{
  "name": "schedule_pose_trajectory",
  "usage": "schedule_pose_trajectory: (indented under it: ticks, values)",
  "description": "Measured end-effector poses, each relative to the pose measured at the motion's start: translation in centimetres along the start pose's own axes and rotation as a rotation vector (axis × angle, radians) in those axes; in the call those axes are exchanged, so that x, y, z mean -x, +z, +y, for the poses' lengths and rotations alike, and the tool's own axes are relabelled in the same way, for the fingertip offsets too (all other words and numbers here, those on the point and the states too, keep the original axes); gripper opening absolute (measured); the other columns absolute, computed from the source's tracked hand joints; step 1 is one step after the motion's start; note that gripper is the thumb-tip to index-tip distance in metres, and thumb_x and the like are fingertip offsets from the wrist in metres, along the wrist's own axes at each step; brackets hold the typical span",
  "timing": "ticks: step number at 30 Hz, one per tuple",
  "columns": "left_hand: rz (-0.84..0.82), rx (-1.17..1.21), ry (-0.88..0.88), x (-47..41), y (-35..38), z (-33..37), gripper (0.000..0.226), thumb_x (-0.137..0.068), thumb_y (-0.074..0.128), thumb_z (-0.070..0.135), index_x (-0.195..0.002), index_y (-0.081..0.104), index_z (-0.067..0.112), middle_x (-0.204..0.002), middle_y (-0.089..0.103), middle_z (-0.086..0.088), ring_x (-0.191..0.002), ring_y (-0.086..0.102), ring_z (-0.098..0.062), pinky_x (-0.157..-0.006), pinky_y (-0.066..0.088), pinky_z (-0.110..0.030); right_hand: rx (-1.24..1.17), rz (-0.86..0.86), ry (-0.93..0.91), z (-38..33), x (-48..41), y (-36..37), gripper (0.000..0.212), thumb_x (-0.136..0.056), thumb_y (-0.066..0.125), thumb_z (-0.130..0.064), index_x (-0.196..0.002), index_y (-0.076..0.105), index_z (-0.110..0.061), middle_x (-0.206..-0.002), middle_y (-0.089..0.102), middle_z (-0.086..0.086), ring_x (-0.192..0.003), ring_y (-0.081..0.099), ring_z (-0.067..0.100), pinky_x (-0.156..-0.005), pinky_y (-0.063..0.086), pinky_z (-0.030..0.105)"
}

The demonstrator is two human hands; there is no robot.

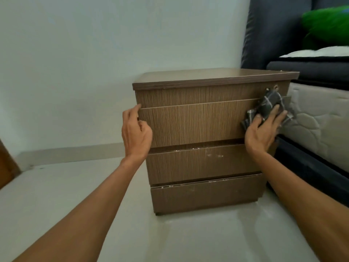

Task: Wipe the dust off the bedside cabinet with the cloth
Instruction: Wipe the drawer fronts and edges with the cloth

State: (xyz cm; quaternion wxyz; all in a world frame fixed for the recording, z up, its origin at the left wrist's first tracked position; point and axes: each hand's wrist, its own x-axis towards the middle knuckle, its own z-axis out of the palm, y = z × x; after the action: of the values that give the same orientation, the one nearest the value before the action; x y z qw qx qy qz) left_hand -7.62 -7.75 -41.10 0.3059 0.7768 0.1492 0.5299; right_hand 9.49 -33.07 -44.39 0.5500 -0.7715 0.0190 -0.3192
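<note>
A brown wood-grain bedside cabinet [200,125] with three drawer fronts stands on the floor in front of me. My right hand [264,129] presses a dark checked cloth [270,104] flat against the right end of the top drawer front, just below two small metal holes. My left hand [135,129] rests at the cabinet's left front edge, its fingertips touching the top drawer's corner and holding nothing. White dust marks show on the upper edges of the middle and bottom drawers.
A bed with a quilted mattress [317,129] and a dark headboard [270,33] stands right against the cabinet's right side. A green pillow [326,25] lies on the bed. The pale wall is behind, light floor [75,195] on the left, and a wooden edge [7,167] at far left.
</note>
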Motion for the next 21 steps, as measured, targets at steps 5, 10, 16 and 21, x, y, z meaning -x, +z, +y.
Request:
schedule_pose_trajectory:
  ticks: [5,10,16,21]
  values:
    - [-0.02,0.159,-0.122,-1.1,-0.9,-0.4,0.043,-0.091,0.036,0.015,-0.123,0.065,0.014,-0.114,0.06,-0.003,-0.103,0.058,-0.015,-0.096,0.05,-0.042,0.095,-0.053,-0.2,-3.5,6.0,4.9,0.068,-0.099,0.03,-0.048,-0.157,0.004,-0.023,-0.164,-0.005,0.012,-0.147,0.002,0.045,-0.116,0.013,0.063]
    - [-0.031,0.225,-0.198,-1.5,-1.2,-0.1,0.047,-0.088,0.032,0.03,-0.113,0.068,0.016,-0.11,0.063,0.0,-0.099,0.061,-0.017,-0.09,0.054,-0.046,0.268,-0.113,-0.539,-5.9,10.8,8.5,0.078,-0.094,0.035,-0.062,-0.156,0.009,-0.022,-0.163,0.004,0.019,-0.146,0.0,0.048,-0.118,0.004,0.061]
    - [-0.077,0.167,-0.206,-2.2,-1.7,0.4,0.04,-0.084,0.035,0.03,-0.104,0.067,0.017,-0.115,0.062,-0.004,-0.104,0.059,-0.018,-0.091,0.052,-0.042,0.355,-0.166,-0.925,-6.8,14.1,10.8,0.073,-0.092,0.041,-0.057,-0.153,0.017,-0.026,-0.16,0.009,0.014,-0.144,0.003,0.045,-0.117,0.006,0.057]
    - [-0.132,0.103,-0.191,-3.0,-1.9,0.4,0.025,-0.092,0.044,0.021,-0.098,0.067,0.015,-0.108,0.062,-0.002,-0.095,0.056,-0.015,-0.085,0.047,-0.032,0.404,-0.198,-1.284,-4.6,15.3,10.6,0.071,-0.09,0.064,-0.027,-0.153,0.032,-0.024,-0.162,0.02,0.01,-0.146,0.014,0.043,-0.115,0.02,0.052]
